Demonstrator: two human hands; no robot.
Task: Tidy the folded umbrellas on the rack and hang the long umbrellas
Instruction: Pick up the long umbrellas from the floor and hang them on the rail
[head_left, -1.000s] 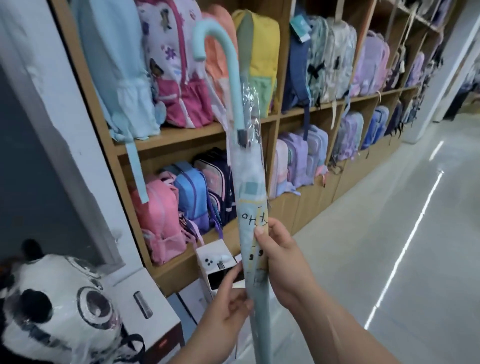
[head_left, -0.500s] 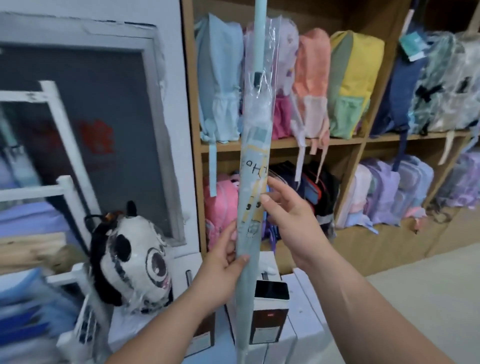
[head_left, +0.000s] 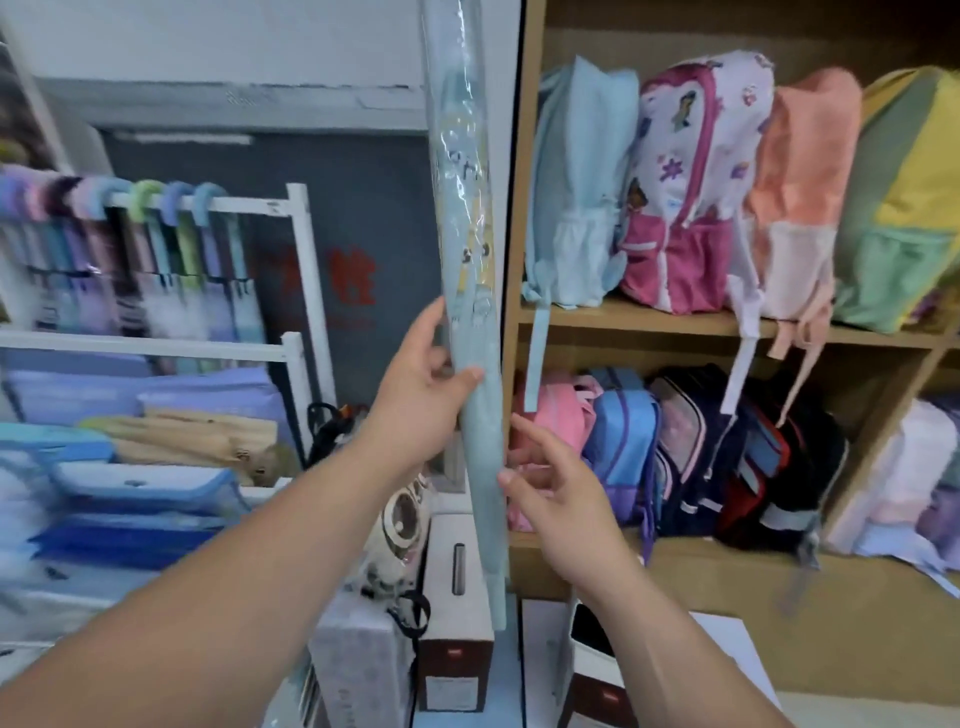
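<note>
We had let go of the long pale-blue, plastic-sleeved umbrella (head_left: 470, 260) with our right hand (head_left: 566, 499), now open just beside it. Our left hand (head_left: 421, 395) alone gripped it upright, the white metal rack (head_left: 260, 205) lying to its left, so hanging looked near.

The one head-worn camera looked forward and slightly down from the person's eye level. It faced the upright umbrella (head_left: 470, 260) at close range, mid-frame, with the rack (head_left: 310, 270) to its left and the shelves (head_left: 675, 322) to its right.

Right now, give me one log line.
left hand grips umbrella, upright | right hand open beside it | rack at left, not yet reached
</note>
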